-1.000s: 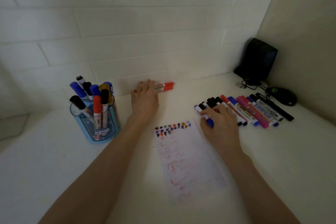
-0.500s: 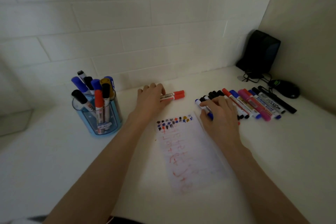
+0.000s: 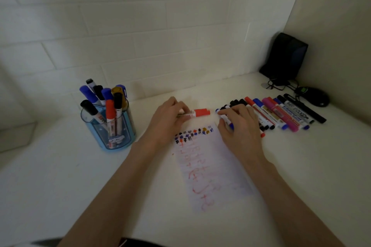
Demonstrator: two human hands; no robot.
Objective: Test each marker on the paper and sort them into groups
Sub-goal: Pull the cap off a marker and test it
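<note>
Bench [image 3: 50,166]: white, with scribbled paper [image 3: 212,166].
Left hand [image 3: 168,118]: grip holds red markers [image 3: 201,112].
Right hand [image 3: 241,126]: grip holds blue marker [image 3: 226,121].

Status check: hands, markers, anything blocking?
Left hand pinches red markers. Right hand grips blue marker beside sorted row. Nothing blocking paper.

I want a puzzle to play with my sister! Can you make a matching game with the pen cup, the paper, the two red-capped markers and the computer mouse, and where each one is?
Things:
1. pen cup
2. paper
3. red-capped markers
4. computer mouse

Places:
A. gripped in the left hand
B. far right, by the black box
C. standing upright at the left
D. flat between the forearms, beside the right hand gripping a blue-capped marker

Pairs: 1-C, 2-D, 3-A, 4-B.
</note>
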